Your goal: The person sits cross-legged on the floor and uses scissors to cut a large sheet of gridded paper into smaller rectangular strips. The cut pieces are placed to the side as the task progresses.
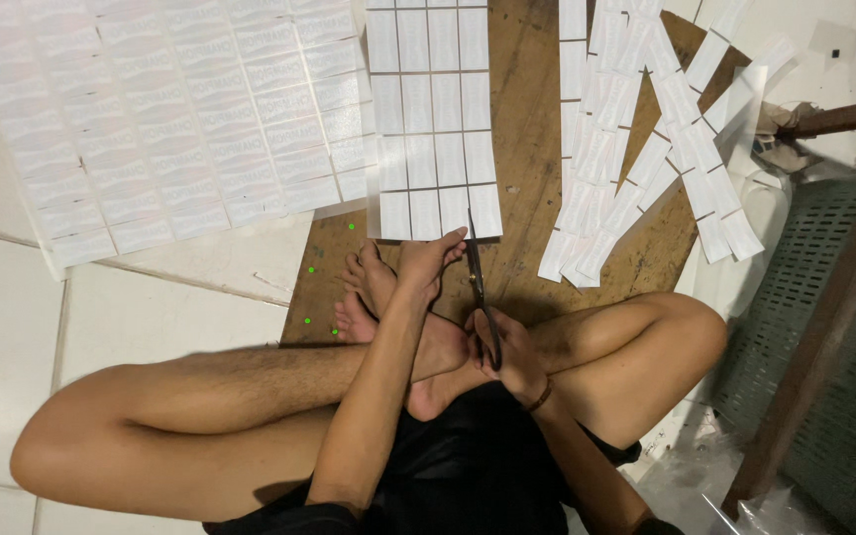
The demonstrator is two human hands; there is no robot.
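The white paper sheet of small rectangular labels (pixel 433 109) lies on the brown wooden board (pixel 527 149), long axis running away from the person; the left hand (pixel 428 260) pinches its near edge; just right of that edge, the right hand (pixel 509 352) grips dark metal scissors (pixel 478 287), blades pointing at the sheet.

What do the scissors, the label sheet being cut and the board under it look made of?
Scissors: dark, probably metal blades; handles hidden in the right hand.
Label sheet: thin white paper or sticker stock, slightly glossy, held by the left hand.
Board: brown wood, worn matte grain.

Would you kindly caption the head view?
Seated cross-legged, left hand pinches label sheet while right hand works scissors.
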